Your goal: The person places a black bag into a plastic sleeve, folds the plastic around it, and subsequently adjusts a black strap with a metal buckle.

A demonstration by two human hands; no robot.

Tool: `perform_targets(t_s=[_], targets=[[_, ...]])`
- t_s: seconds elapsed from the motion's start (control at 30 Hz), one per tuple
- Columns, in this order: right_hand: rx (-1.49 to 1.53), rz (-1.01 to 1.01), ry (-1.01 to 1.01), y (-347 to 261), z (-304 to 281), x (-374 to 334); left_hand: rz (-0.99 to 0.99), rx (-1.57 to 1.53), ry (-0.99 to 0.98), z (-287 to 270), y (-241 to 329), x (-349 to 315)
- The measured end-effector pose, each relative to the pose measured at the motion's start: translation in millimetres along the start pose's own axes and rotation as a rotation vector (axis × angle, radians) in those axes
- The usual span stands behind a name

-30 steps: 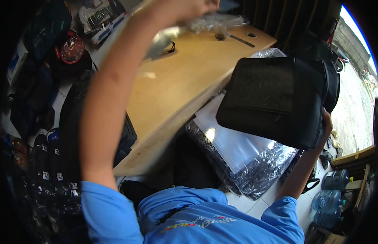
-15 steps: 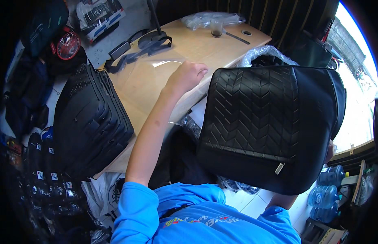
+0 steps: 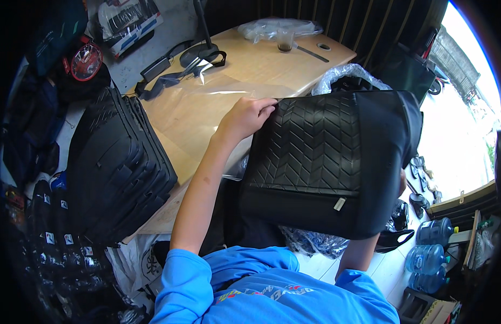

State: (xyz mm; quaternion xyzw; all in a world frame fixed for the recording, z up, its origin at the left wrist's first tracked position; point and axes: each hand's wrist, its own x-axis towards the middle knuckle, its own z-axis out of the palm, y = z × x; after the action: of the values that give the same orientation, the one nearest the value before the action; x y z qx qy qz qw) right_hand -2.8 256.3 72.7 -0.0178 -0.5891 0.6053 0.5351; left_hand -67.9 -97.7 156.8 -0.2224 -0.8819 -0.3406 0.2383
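A black backpack [image 3: 309, 162] with a chevron-quilted front panel and a small metal tag is held up, tilted, in front of me. My left hand [image 3: 245, 119] is closed in a pinch at its upper left corner. Behind the backpack, my right hand [image 3: 403, 182] supports it; only a bit of the hand shows at the right edge, and most of its fingers are hidden. A clear plastic sheet or bag [image 3: 193, 116] lies over the table beside my left hand, its outline hard to follow.
The wooden table [image 3: 250, 65] bears a glass [image 3: 285, 40], a dark flat strip [image 3: 312, 54], folded plastic [image 3: 280, 29] and a black stand [image 3: 199, 54]. Stacked black backpacks [image 3: 115, 167] are at left, wrapped goods [image 3: 59, 254] below them. Water jugs [image 3: 425, 259] stand right.
The backpack has moved left and slightly away from the doorway side. My left hand, apart from it before, now meets its upper left corner. The clear plastic has shifted on the table.
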Motion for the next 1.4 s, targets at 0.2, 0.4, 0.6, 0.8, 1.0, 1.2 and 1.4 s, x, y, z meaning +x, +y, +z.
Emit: perform_targets(t_s=[0.2,0.4,0.6,0.8,1.0,1.2,1.4], targets=[[1.074,0.927,-0.785,42,20,-18,0.066,0.109,-0.043,3,-16,7],[0.515,1.053,-0.619,16,6,-10,-0.092,0.296,-0.103,6,-27,-9],[0.312,1.421,-0.856,22,9,19,-0.040,0.348,-0.143,15,-23,-16],[0.073,1.294,-0.751,-9,14,12,-0.055,0.513,-0.151,8,-16,-21],[0.051,1.342,-0.554,-18,-2,-1,-0.100,0.684,-0.039,-11,2,-47],[0.050,1.383,-0.555,-5,-6,2,-0.366,0.731,-0.075,-35,35,-96],[0.067,1.398,-0.526,-8,-1,6,-0.650,0.633,-0.023,-41,41,-114]])
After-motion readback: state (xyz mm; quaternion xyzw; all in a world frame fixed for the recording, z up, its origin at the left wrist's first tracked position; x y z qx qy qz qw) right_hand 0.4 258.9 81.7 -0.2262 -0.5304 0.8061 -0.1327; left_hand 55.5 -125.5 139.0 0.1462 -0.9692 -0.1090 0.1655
